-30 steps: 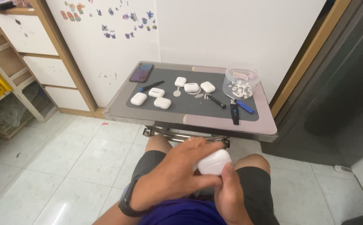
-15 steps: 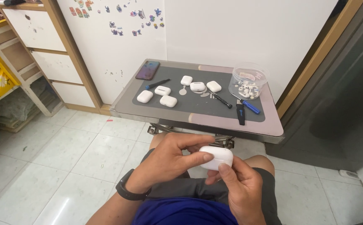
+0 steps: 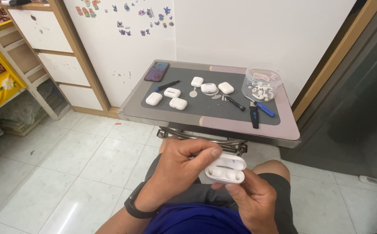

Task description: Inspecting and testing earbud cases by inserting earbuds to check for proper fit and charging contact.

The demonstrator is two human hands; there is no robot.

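Near me, over the lap, my right hand (image 3: 257, 201) closes around the white earbud case (image 3: 225, 168) from below, and my left hand (image 3: 182, 167) pinches its lid, already open with both earbuds inside. Farther, five similar cases lie closed on the small table (image 3: 240, 125), beside tools and a clear plastic tub (image 3: 263, 82); I judge they are still waiting.

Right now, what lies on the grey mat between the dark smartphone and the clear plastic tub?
Head view: between the dark smartphone and clear plastic tub lie a black pen and three white earbud cases.
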